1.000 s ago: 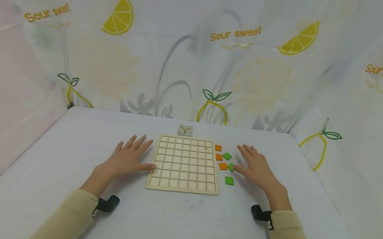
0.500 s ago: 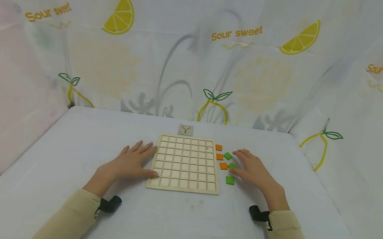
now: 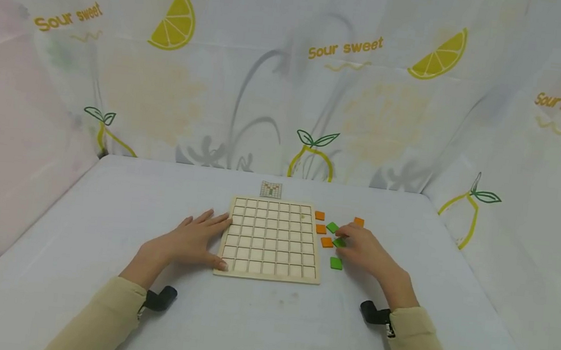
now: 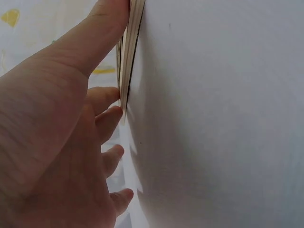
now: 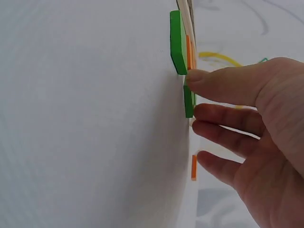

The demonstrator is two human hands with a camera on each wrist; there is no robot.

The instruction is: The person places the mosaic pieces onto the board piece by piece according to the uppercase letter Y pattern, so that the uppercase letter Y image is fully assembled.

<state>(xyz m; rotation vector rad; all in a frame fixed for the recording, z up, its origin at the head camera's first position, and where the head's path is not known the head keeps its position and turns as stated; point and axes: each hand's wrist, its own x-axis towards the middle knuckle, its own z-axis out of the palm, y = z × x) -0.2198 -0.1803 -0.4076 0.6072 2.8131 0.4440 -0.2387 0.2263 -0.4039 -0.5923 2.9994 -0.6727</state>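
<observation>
Backdrop [image 3: 167, 85]: lemon-printed cloth behind the far edge of the white table [image 3: 270, 332].
Green tile [image 5: 188, 104]: on the table, near the right edge of the grid board [image 3: 271, 239], between thumb and fingertips.
Right hand [image 3: 368, 252]: fingers curved; I cannot tell whether they pinch the tile.
Orange tiles [image 3: 321, 229]: three beside the board, one farther right.
Left hand [image 3: 187, 245]: fingers spread, thumb on the board's near left corner.
</observation>
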